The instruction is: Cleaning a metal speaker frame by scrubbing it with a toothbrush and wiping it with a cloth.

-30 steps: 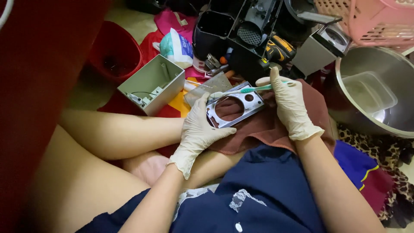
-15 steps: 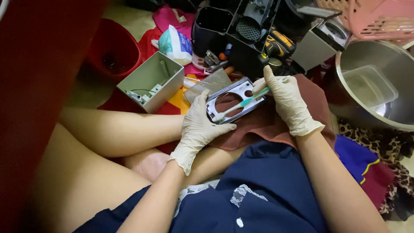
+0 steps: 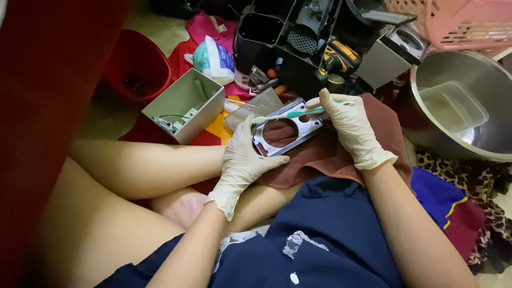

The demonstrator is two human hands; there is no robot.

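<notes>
Both my hands wear pale latex gloves. My left hand [image 3: 242, 157] grips a flat grey metal plate [image 3: 288, 136] with a large round hole, holding it by its near left edge over a brown cloth [image 3: 330, 152] on my lap. A green and white toothbrush [image 3: 290, 114] is held in my right hand [image 3: 349, 128], its bristle end resting on the plate's upper left edge near my left thumb.
A grey open box casing [image 3: 184, 104] lies to the left, by a red bucket [image 3: 136, 66] and a wipes packet [image 3: 216, 58]. Black appliance parts [image 3: 288, 34], a yellow and black tool [image 3: 341, 56], a steel bowl [image 3: 464, 98] holding a clear tub, and a pink basket [image 3: 464, 21] sit beyond.
The toothbrush has shifted across the plate, its head now at the upper left edge. My left hand has kept its hold on the plate.
</notes>
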